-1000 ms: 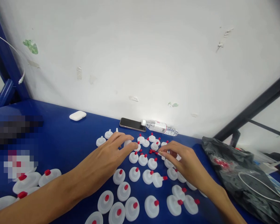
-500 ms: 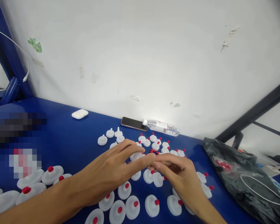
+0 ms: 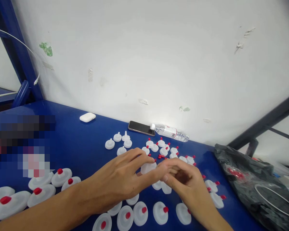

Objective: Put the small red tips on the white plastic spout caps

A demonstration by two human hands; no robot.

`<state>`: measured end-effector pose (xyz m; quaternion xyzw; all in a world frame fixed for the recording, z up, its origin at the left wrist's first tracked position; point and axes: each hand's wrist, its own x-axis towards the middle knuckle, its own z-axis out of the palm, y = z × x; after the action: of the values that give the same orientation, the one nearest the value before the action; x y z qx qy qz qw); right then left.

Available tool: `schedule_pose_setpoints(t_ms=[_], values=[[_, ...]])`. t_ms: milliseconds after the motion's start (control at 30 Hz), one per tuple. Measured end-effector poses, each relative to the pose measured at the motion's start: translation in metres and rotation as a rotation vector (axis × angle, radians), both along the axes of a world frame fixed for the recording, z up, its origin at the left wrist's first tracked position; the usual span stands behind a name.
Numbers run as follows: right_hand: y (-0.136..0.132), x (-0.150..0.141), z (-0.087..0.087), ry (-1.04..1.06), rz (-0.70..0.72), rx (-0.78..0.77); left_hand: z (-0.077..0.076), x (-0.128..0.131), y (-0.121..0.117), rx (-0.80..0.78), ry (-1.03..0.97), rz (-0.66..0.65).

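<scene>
My left hand [image 3: 132, 171] is closed round a translucent white nozzle lid [image 3: 148, 167], a round disc partly covered by the fingers. Its spout end is hidden. The fingertips of my right hand [image 3: 183, 178] are pinched together and meet my left index finger; whatever lies between them is out of sight. Beneath and around both hands, many similar lids lie on the blue table, most with red tips, such as this red-tipped lid [image 3: 160, 213]. Behind my hands is a small pile of loose red caps [image 3: 161, 157]. Several lids without red, like this plain lid [image 3: 109, 144], lie beyond my left hand.
Along the wall lie a phone [image 3: 141, 128], a clear water bottle [image 3: 172, 132] and a white earphone case [image 3: 87, 117]. A dark plastic bag [image 3: 243, 183] with a white cable on it covers the right side. More red-tipped lids [image 3: 42, 195] sit at the left.
The whole scene has shifted slightly to the right as the head turned. Both hands stay together, with their fingertips still meeting.
</scene>
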<state>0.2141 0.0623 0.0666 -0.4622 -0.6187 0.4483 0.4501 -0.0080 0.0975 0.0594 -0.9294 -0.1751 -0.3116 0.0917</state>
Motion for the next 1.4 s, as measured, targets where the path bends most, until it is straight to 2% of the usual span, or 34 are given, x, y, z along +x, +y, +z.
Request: schedule_pose_setpoints(t_ms=[100, 233, 467, 833, 1167, 1400], values=[[-0.001, 0.003, -0.001, 0.024, 0.05, 0.003, -0.002, 0.001, -0.001, 0.052, -0.033, 0.0], [-0.004, 0.005, 0.002, 0.015, 0.12, -0.092, 0.001, 0.002, -0.003, 0.077, -0.08, -0.084], [-0.008, 0.003, 0.01, 0.041, 0.154, -0.148, 0.003, 0.002, -0.003, -0.008, -0.11, -0.109], [0.0, 0.007, -0.001, -0.042, 0.136, -0.02, 0.003, 0.004, -0.004, 0.082, -0.132, -0.131], [-0.002, 0.007, 0.001, -0.043, 0.178, -0.018, 0.0, 0.004, -0.007, -0.058, -0.191, -0.141], [-0.002, 0.005, 0.003, -0.094, 0.11, -0.055, -0.001, 0.006, -0.004, -0.234, -0.166, -0.199]])
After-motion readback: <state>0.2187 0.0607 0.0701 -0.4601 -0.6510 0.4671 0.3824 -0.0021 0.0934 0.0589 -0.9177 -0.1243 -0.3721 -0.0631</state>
